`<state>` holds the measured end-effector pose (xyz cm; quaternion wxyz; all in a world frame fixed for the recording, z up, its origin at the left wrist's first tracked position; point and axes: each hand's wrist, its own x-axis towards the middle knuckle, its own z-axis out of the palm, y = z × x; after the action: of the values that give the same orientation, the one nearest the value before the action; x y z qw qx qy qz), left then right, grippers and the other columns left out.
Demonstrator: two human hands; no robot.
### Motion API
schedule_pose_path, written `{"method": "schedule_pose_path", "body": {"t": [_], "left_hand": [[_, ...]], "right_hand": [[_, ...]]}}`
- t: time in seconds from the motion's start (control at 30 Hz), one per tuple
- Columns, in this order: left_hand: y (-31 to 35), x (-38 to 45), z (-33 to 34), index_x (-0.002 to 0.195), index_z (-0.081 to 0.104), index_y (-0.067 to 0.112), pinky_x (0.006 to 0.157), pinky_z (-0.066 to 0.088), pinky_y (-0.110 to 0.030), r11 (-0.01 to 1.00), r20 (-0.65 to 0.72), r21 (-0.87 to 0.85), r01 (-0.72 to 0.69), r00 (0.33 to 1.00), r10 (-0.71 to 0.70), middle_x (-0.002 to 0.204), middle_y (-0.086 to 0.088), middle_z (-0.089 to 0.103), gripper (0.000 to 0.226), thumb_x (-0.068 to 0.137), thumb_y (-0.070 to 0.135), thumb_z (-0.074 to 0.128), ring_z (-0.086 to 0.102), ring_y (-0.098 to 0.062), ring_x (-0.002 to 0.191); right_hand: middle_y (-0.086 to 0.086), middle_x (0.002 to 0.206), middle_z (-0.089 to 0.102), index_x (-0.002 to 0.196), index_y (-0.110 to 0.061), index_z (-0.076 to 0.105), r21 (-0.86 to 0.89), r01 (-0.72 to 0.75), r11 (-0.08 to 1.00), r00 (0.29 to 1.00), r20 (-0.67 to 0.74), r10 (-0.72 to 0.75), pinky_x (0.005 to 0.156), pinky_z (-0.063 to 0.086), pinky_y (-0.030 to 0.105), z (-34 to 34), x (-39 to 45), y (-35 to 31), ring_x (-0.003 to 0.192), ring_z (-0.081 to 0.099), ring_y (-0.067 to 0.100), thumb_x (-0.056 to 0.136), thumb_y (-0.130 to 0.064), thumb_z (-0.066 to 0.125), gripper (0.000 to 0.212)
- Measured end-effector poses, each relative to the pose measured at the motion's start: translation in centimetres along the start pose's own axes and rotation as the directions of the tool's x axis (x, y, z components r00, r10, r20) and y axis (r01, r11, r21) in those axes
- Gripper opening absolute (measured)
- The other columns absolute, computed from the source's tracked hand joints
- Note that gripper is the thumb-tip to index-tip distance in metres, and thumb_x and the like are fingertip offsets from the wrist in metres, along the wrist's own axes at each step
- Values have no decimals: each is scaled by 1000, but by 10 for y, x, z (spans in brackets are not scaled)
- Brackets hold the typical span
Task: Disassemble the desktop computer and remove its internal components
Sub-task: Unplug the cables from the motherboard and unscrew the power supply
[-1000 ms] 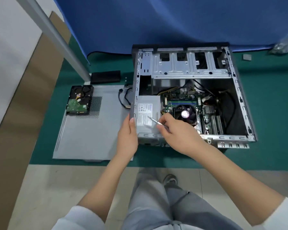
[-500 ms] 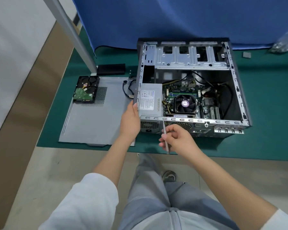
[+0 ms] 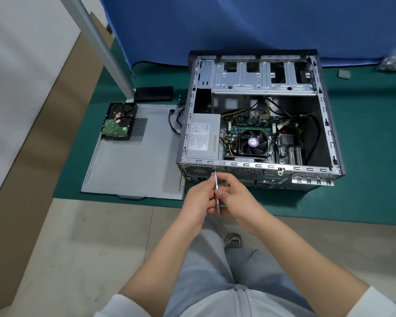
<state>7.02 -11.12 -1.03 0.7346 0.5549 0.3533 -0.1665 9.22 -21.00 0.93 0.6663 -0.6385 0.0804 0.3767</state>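
Desktop computer lying open-side up on green desk, rear panel facing person for screw access | 2 hands, left hand and right hand, both pinching screwdriver, tip near rear-panel screw beside power supply | removed hard drive parked on side panel, clear of work

Both hands, left hand, right hand, gripping screwdriver, tip at computer case rear panel
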Motion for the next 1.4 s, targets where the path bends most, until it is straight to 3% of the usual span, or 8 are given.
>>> {"method": "schedule_pose_path", "body": {"t": [0.2, 0.33, 0.57, 0.83, 1.13, 1.4], "left_hand": [[10, 6, -3, 82, 67, 17, 39, 32, -15, 994, -40, 91, -57, 997, 61, 49, 6, 48, 26, 95, 34, 52, 38, -5, 34], [9, 4, -6, 88, 69, 12, 39, 37, -16, 993, -27, 109, -50, 998, 53, 50, 8, 55, 25, 93, 33, 56, 47, -6, 39], [16, 3, -4, 108, 66, 8, 44, 44, -21, 996, -60, 78, -50, 997, 55, 79, -8, 70, 22, 91, 22, 61, 58, -13, 56], [21, 5, -4, 98, 67, 10, 49, 44, -23, 992, -76, 113, -62, 995, 71, 78, -10, 65, 14, 88, 20, 65, 54, -17, 62], [27, 4, -5, 100, 68, 8, 51, 51, -18, 987, -66, 140, -76, 994, 86, 78, 0, 74, 17, 88, 19, 66, 66, -6, 62], [37, 2, -8, 89, 68, 16, 49, 53, -20, 961, -65, 255, -107, 990, 127, 72, 2, 73, 3, 87, 18, 67, 66, -8, 59]], "right_hand": [[6, 86, 61, 119, -17, 47, 54, -20, 998, 999, 39, 18, 61, 57, 32, 3, 8, -6, 61, 64, 16, 101, 0, 34, 28], [3, 79, 62, 117, -17, 48, 78, -25, 997, 999, 46, 22, 58, 56, 29, 4, 10, -2, 56, 64, 12, 101, -1, 35, 27], [12, 90, 61, 116, -17, 51, 152, -60, 987, 998, 31, 56, 57, 56, 30, 4, 11, 0, 65, 63, 19, 100, 2, 32, 32], [15, 89, 61, 120, -17, 53, 197, -138, 971, 990, 40, 133, 63, 58, 34, 2, 11, -4, 68, 63, 23, 100, 4, 27, 39], [12, 82, 60, 121, -12, 53, 260, -174, 950, 985, 57, 164, 68, 58, 38, -1, 6, -11, 66, 62, 21, 98, 6, 31, 37], [10, 73, 60, 101, -16, 59, 410, -261, 874, 965, 95, 244, 60, 59, 36, 1, 8, -16, 60, 63, 21, 97, 10, 35, 35]]}}
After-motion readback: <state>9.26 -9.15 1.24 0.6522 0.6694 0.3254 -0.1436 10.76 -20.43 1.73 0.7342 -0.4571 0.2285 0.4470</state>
